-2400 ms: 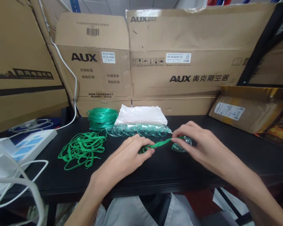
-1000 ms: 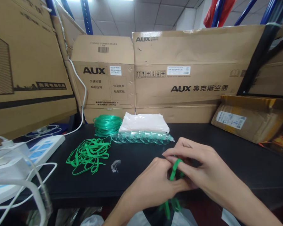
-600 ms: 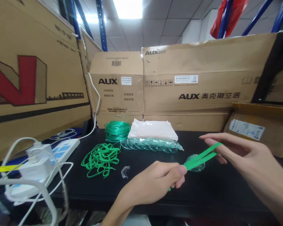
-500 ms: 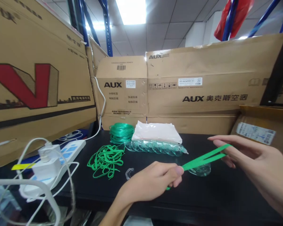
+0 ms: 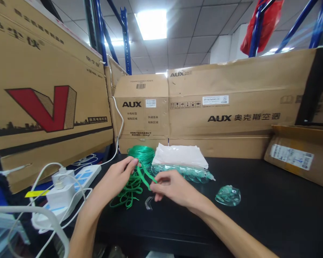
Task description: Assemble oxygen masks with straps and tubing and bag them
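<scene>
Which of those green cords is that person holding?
The flat green strap between the left hand and right hand; the green tangle and shiny green coil lie on the tabletop.

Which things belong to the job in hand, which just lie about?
Job, likely:
flat green strap, pinched by left hand and right hand
tangled flat green straps
glossy green tubing coil
row of clear green plastic pieces
lone clear green plastic piece
slim shiny curved strips

Lying about, likely:
white plastic power strip
brown cardboard box with red V
</scene>
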### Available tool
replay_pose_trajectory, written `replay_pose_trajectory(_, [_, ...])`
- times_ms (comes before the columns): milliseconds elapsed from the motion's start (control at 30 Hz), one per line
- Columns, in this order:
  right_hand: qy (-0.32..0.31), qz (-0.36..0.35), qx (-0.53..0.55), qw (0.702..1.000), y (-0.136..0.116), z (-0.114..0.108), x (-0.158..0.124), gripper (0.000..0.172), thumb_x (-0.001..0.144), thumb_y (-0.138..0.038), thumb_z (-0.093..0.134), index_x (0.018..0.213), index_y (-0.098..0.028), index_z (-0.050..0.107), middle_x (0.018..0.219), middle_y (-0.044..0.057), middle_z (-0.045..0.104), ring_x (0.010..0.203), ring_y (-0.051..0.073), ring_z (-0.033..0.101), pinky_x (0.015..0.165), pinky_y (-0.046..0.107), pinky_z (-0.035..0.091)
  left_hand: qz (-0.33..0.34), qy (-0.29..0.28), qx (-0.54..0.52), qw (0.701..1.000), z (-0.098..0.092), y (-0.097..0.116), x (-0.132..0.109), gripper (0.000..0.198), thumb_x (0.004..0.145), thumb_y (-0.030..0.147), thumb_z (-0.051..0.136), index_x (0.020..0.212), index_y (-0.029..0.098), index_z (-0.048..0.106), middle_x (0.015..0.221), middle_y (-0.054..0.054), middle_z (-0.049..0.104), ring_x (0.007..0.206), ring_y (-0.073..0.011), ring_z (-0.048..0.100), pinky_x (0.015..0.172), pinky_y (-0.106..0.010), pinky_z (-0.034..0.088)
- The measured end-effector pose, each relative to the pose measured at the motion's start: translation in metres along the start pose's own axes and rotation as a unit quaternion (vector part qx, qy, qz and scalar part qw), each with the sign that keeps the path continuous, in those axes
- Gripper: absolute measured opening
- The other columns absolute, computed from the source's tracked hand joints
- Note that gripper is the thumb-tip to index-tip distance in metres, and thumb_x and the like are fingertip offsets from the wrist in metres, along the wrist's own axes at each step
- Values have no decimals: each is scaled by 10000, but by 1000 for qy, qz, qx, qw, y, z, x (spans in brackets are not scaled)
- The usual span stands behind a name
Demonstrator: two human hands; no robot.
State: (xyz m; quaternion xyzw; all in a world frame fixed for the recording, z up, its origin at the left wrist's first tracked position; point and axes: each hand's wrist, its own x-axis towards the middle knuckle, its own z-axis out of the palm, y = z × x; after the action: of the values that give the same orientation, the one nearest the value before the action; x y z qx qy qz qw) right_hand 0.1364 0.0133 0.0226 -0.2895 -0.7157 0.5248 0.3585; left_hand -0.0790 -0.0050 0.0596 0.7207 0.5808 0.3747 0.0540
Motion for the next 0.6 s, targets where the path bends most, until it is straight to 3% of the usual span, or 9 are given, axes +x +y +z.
replay_pose_trajectory(167, [-3, 10, -32, 999, 8, 23, 51, 230, 779, -258, 756, 631, -168, 605, 510, -33, 609, 498, 105, 567, 544, 215, 449, -107, 25, 32, 993, 2, -35, 11, 380, 984, 495, 374, 981, 214, 629, 757, 1, 649, 572, -185, 637, 643, -296, 465])
replay_pose_trajectory(267, [3, 18, -44, 999, 11, 28, 67, 212, 783, -238, 761, 637, -159, 628, 515, -30, 618, 518, 113, 593, 559, 217, 474, -143, 45, 17, 988, 6, -50, 14, 486, 972, 527, 397, 1214, 174, 628, 1083, -104, 706, 658, -203, 703, 646, -304, 530])
replay_pose_trajectory(333, [2, 23, -52, 998, 13, 27, 73, 178, 796, -261, 761, 689, -147, 675, 526, -26, 631, 538, 123, 617, 583, 228, 505, -157, 65, 49, 984, 9, -54, 13, 559, 969, 517, 405, 1335, 139, 595, 1312, -183, 630, 823, -243, 727, 658, -311, 557])
replay_pose_trajectory(467, [6, 19, -87, 996, 12, 17, 67, 206, 882, -282, 672, 756, -126, 721, 593, 4, 676, 568, 126, 648, 596, 229, 522, -137, 64, 164, 975, 6, -50, 6, 561, 999, 461, 335, 1348, 131, 624, 1392, -193, 602, 1180, -350, 635, 915, -419, 531])
replay_pose_trajectory(600, [22, -11, -152, 988, -5, -9, 32, 224, 919, -280, 615, 816, -132, 747, 693, 34, 718, 632, 150, 676, 612, 246, 506, -114, 72, 240, 961, -3, -42, 1, 544, 1009, 434, 316, 1286, 133, 674, 1326, -182, 657, 1241, -385, 594, 1064, -496, 417])
